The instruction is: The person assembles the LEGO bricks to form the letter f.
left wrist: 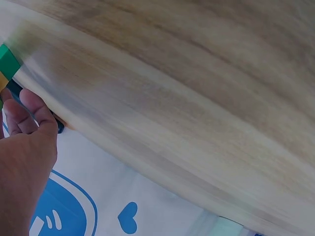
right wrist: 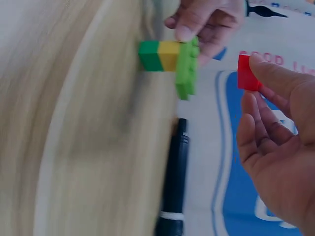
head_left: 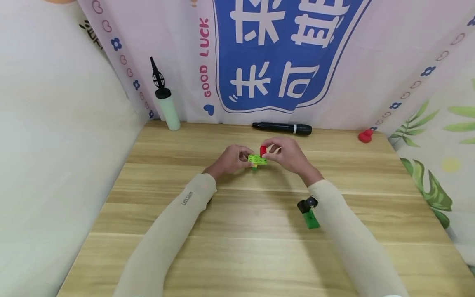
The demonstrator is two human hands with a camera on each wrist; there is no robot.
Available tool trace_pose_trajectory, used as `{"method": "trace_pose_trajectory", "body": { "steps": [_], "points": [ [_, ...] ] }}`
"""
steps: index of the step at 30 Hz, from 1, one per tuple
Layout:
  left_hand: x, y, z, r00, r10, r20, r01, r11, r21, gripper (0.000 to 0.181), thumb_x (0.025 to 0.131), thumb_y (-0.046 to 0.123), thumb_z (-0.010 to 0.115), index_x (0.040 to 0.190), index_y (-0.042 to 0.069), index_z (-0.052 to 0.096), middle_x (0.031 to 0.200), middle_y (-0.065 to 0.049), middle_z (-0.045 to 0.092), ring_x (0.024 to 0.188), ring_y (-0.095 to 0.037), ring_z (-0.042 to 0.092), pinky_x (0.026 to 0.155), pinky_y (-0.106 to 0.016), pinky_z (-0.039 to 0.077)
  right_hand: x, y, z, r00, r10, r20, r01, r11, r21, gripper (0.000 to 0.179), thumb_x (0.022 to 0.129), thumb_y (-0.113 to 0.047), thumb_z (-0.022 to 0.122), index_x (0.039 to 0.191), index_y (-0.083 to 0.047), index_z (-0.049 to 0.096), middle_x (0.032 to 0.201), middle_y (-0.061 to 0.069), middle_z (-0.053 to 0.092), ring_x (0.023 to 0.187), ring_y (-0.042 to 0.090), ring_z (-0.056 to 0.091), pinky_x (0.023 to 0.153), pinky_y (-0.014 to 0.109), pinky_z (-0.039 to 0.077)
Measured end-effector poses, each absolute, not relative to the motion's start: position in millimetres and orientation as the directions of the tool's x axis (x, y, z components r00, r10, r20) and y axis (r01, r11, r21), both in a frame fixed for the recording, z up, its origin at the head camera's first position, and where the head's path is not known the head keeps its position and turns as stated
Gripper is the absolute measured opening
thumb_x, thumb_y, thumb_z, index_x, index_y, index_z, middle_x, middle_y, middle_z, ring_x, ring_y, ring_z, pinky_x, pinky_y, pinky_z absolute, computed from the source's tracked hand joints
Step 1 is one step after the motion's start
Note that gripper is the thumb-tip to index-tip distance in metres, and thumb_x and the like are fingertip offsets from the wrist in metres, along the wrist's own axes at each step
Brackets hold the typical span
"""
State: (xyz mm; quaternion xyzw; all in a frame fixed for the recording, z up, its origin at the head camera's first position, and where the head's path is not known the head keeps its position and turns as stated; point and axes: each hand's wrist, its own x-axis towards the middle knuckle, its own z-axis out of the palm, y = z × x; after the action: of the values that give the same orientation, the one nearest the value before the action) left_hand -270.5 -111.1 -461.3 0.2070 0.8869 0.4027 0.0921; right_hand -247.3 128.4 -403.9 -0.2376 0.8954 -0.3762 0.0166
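My left hand (head_left: 234, 159) pinches the end of a light green studded plate (right wrist: 185, 73) between thumb and fingers. Stacked under that plate are a yellow block (right wrist: 168, 55) and a dark green block (right wrist: 149, 56). In the left wrist view only the lower blocks, such as the dark green block (left wrist: 8, 62), show at the left edge. With thumb and fingertips my right hand (head_left: 287, 153) pinches a small red block (right wrist: 247, 73). Seen from the right wrist, the red block is apart from the plate's studded face; in the head view it overlaps the plate's right end.
A green block with a black part (head_left: 311, 219) lies on the wooden table (head_left: 237, 255) beside the right forearm. Along the back edge are a pale green hand pump (head_left: 169, 110), a black pen-shaped object (head_left: 282, 128) and a red knobbed object (head_left: 365, 136). Printed cloth hangs behind.
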Motion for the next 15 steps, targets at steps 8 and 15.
{"method": "trace_pose_trajectory", "body": {
  "steps": [8,15],
  "points": [
    [-270,-108,-461,-0.895,0.447,0.011,0.302,0.585,0.753,0.035,0.094,0.016,0.086,0.126,0.007,0.079,0.113,-0.010,0.080,0.093,-0.020,0.066,0.082,-0.026,0.055,-258,116,-421,-0.882,-0.462,0.094,-0.375,0.567,-0.734,0.027,0.093,-0.008,0.084,0.119,-0.004,0.079,0.124,0.015,0.076,0.100,0.029,0.075,0.088,0.043,0.064],
    [-270,-110,-462,-0.903,0.430,-0.005,0.274,0.584,0.764,0.035,0.093,0.015,0.086,0.126,0.006,0.079,0.113,-0.010,0.079,0.094,-0.020,0.066,0.083,-0.026,0.055,-260,113,-424,-0.880,-0.467,0.081,-0.378,0.589,-0.715,0.027,0.093,-0.010,0.085,0.119,-0.005,0.079,0.124,0.014,0.077,0.100,0.028,0.075,0.089,0.044,0.063]
  ]
}}
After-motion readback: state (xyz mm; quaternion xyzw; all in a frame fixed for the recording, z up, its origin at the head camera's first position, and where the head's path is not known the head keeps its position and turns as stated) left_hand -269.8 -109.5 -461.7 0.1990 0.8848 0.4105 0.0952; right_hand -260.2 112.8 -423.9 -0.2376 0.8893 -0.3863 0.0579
